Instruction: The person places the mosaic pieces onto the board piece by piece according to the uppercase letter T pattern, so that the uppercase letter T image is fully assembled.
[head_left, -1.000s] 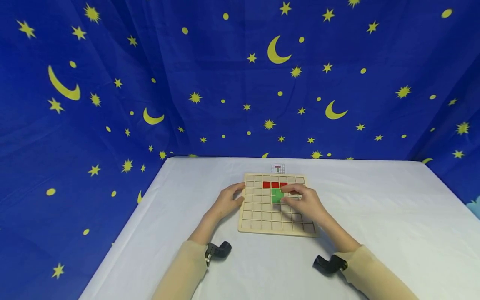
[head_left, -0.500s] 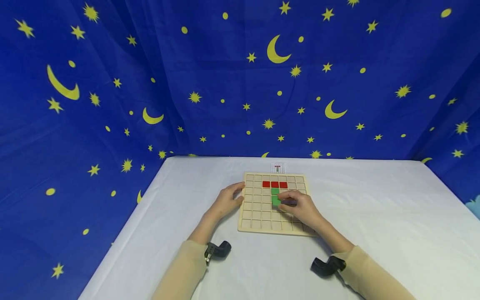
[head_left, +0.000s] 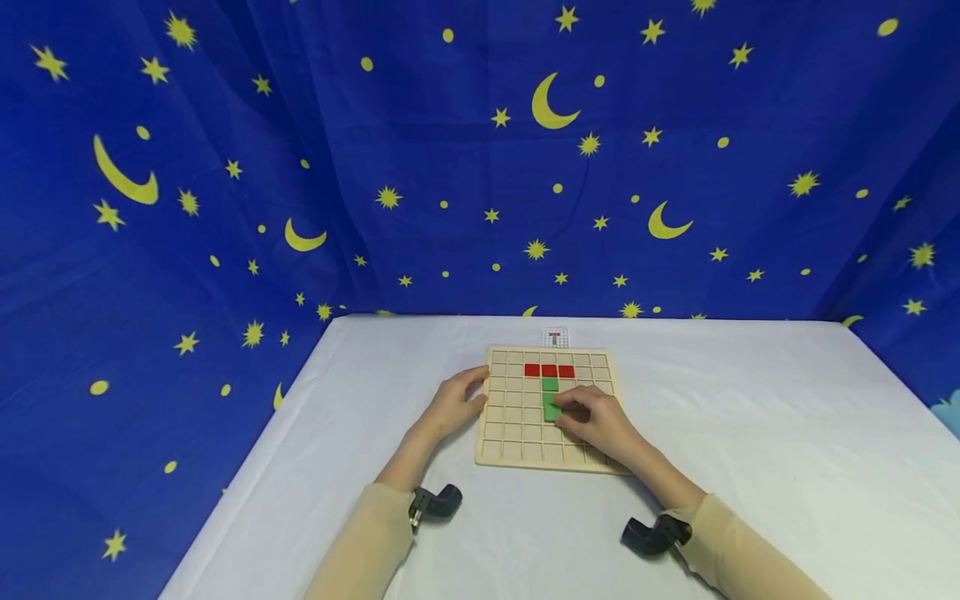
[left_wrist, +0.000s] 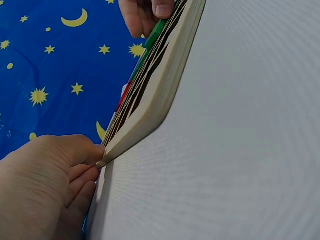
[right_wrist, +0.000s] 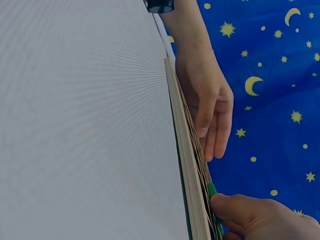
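A square wooden grid board [head_left: 513, 450] lies on the white table. My left hand [head_left: 452, 406] is at its left edge, thumb and fingertips touching the rim; in the left wrist view, the left hand [left_wrist: 55, 180] meets the board's corner. My right hand [head_left: 603, 422] pinches a green square tile [head_left: 552, 414] low over the middle column, its fingertips partly covering it. Directly above are more green, including a green tile [head_left: 550, 384] set in a cell. A row of red tiles [head_left: 549, 371] lies across the top of this green column, making a T shape.
Behind the board lies a small printed card [head_left: 555, 337] with a red and green T pattern on a grid. A blue curtain [head_left: 450, 150] with yellow stars and moons hangs behind the white tablecloth [head_left: 750, 417]. Black cameras [head_left: 438, 502] are strapped at both wrists.
My right hand has moved slightly down the board toward me with the green tile, uncovering the red row and upper green tile. The left hand keeps its place at the edge.
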